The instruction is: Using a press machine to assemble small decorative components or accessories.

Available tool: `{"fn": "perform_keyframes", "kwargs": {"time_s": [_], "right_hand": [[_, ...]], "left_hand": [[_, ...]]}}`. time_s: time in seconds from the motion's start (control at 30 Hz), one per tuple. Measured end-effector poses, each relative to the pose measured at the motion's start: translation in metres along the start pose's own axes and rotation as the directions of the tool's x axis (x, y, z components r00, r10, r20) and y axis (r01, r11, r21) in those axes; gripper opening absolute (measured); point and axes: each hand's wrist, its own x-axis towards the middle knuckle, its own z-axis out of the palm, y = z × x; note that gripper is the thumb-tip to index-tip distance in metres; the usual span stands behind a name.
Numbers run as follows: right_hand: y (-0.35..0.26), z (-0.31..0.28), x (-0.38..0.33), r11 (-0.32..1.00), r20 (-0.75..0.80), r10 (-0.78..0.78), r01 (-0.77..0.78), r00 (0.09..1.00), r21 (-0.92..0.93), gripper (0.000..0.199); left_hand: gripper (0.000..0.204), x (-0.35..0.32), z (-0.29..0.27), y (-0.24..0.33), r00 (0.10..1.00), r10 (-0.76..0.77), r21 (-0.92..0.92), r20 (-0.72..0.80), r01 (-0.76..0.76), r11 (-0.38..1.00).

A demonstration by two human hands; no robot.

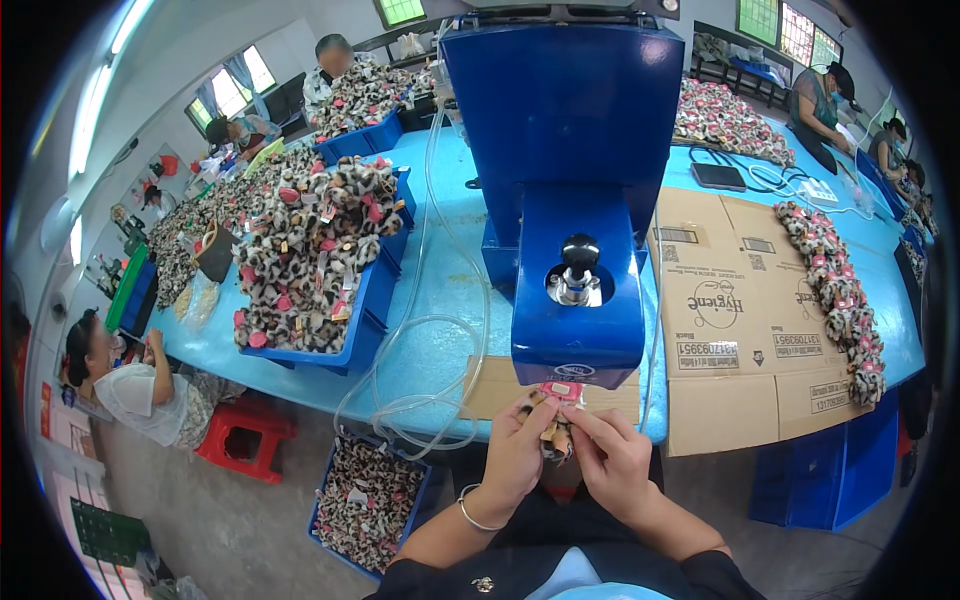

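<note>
Plush piece [557,437] pinched in closed left grip [514,452], right grip [618,462].

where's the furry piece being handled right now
In the head view, the furry piece is below and slightly right of centre, held between left hand and right hand, by the blue machine's near end.

The blue machine [565,110] is cut off at its top by the upper edge and hides the tabletop [455,255] behind it. Below the machine, the left grip [520,445] and right grip [615,455] cover much of a furry piece [559,442]. Far left of the machine, single pieces in a heap [195,225] are too small to tell.
</note>
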Motion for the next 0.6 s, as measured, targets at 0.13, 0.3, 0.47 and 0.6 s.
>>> {"fn": "perform_keyframes", "kwargs": {"time_s": [0.13,0.3,0.47,0.6], "right_hand": [[0.005,0.003,0.005,1.000,-0.113,-0.009,0.011,0.994,0.018,0.030],[0.009,0.010,0.014,0.997,-0.192,-0.078,0.081,0.978,0.005,0.028],[0.010,0.012,0.015,0.996,-0.190,-0.087,0.090,0.978,0.006,0.028],[0.008,0.011,0.016,0.995,-0.193,-0.091,0.095,0.977,0.015,0.028]], "left_hand": [[0.011,0.006,0.016,0.004,0.998,0.065,0.037,-0.023,-0.064,0.997],[0.016,0.010,0.020,0.006,0.985,0.174,-0.017,-0.021,-0.174,0.985],[0.015,0.010,0.024,0.010,0.979,0.200,-0.035,-0.033,-0.201,0.979],[0.008,0.006,0.031,0.013,0.978,0.205,-0.019,-0.046,-0.206,0.978]]}}
